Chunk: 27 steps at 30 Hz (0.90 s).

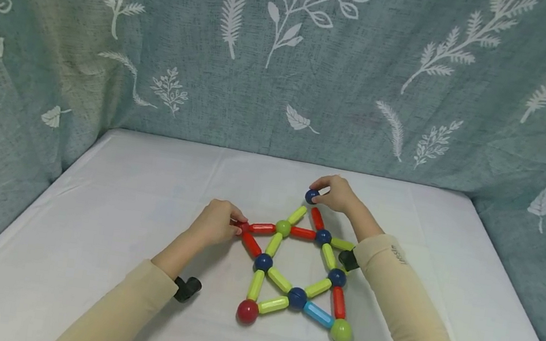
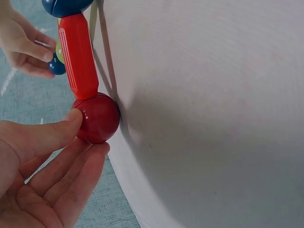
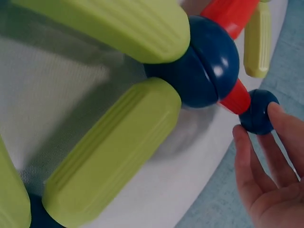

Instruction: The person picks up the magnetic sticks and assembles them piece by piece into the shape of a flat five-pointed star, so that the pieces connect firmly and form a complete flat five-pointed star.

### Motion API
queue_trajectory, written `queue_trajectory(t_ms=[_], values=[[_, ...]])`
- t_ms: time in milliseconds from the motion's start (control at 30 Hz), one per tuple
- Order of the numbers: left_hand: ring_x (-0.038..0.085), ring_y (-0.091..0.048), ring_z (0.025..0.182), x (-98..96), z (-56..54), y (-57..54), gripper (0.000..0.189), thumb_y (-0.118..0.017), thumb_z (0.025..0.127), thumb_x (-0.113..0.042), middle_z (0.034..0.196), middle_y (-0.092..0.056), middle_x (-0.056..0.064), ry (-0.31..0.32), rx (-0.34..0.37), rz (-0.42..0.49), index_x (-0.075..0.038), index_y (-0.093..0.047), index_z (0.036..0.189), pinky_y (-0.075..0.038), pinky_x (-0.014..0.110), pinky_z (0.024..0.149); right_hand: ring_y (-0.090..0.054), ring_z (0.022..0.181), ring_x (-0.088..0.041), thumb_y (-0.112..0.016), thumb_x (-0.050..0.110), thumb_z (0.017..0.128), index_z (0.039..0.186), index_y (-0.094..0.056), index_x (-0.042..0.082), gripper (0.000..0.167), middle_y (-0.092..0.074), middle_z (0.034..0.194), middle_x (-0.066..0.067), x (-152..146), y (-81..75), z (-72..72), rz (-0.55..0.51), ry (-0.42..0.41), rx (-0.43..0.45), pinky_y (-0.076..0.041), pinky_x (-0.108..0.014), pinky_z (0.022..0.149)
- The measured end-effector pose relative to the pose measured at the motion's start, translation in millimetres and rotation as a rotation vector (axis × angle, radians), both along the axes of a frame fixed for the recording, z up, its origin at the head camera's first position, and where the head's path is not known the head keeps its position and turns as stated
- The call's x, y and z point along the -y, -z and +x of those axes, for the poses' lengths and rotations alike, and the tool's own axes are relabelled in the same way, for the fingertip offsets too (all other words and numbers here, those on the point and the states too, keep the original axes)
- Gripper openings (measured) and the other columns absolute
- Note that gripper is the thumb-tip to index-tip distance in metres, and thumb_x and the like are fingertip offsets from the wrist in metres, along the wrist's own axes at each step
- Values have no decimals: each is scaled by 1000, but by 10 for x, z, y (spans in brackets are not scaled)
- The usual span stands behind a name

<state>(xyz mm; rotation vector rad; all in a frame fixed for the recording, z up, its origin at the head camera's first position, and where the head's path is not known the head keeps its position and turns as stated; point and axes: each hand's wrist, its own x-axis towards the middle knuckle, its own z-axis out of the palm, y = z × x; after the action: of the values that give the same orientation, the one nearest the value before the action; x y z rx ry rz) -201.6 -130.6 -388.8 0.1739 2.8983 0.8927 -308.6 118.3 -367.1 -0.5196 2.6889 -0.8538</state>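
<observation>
My left hand (image 1: 215,222) pinches a red ball (image 2: 98,118) between thumb and fingertips. A red magnetic rod (image 2: 79,57) meets that ball, and a second red rod (image 1: 251,244) runs from it to a blue ball (image 1: 263,262). At the far end of the star-shaped rod-and-ball figure, my right hand (image 1: 336,194) holds another blue ball (image 3: 258,112) between thumb and fingers. That ball is by the free ends of a yellow-green rod (image 1: 297,215) and a red rod (image 1: 317,218); whether it touches them I cannot tell.
Nearer the front, a large red ball (image 1: 247,311) and a green ball (image 1: 341,331) form two corners. A light blue rod (image 1: 318,314) joins the green one to a blue ball (image 1: 297,298). The figure lies on a white-covered table (image 1: 146,176) before a leaf-patterned curtain (image 1: 240,102).
</observation>
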Motion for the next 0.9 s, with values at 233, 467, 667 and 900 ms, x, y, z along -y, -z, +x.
queue_trajectory(t_ms=[233,467,667,900], values=[[20,-60,86,-4,-8,-13,18,-68,79,-2,94,-67,9,4,13,-3,-3,-71,97,-51,30,72,-51,111,-32,-65,7,83,111,-62,-2,29,-60,114,-17,29,7,-2,30,-35,33,-40,-40,94],[20,-60,86,-6,7,-4,18,-68,79,-1,94,-67,9,-4,18,8,-3,-71,97,-51,30,73,-59,96,-22,-69,8,81,105,-63,1,26,-60,112,-15,21,47,-55,-66,15,180,-51,-28,75],[20,-60,88,-7,15,2,18,-68,79,-2,95,-67,9,-29,26,6,-4,-71,97,-51,31,74,-55,105,-28,-60,1,86,116,-56,-4,30,-53,122,-21,60,53,-20,-76,71,260,-50,-29,81],[20,-60,85,-6,19,-6,18,-68,80,-1,94,-67,9,-29,30,2,-4,-71,97,-51,30,73,-53,107,-29,-61,-1,84,120,-53,-3,37,-49,125,-21,68,51,5,-127,119,350,-50,-31,81]])
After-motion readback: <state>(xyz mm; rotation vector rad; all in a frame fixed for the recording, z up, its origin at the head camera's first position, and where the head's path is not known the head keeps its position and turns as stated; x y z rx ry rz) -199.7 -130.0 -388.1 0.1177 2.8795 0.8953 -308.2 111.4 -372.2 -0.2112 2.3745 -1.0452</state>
